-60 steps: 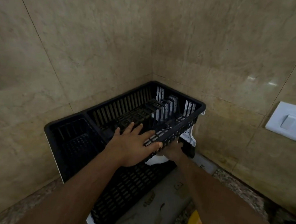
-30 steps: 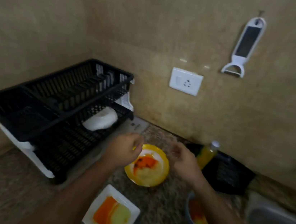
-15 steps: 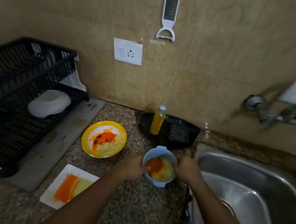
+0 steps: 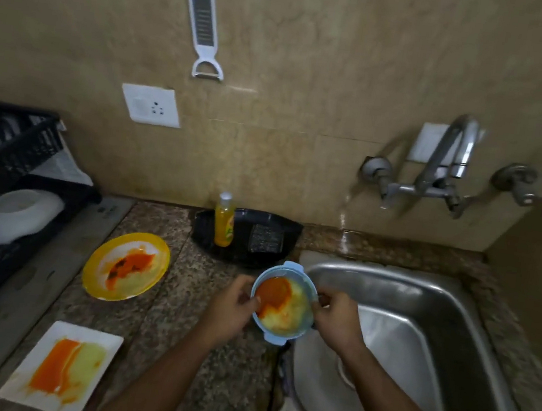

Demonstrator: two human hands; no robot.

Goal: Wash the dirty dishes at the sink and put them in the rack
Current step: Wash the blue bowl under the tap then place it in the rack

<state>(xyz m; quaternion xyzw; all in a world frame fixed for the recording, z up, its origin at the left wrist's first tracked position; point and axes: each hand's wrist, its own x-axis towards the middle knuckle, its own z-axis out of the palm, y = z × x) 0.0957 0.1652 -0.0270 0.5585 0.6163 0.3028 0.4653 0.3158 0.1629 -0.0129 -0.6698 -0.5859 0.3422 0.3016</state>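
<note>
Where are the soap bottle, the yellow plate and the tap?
soap bottle (image 4: 224, 223), head view, its orange body.
yellow plate (image 4: 95, 272), head view, its left rim.
tap (image 4: 441, 158), head view, its curved spout.

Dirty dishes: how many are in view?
3: a blue bowl held by both hands at the sink's edge, a yellow plate and a white square plate on the counter. None looks hidden.

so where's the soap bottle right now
In the head view the soap bottle stands upright in the black tray against the wall, just behind the blue bowl and left of the sink.
</note>
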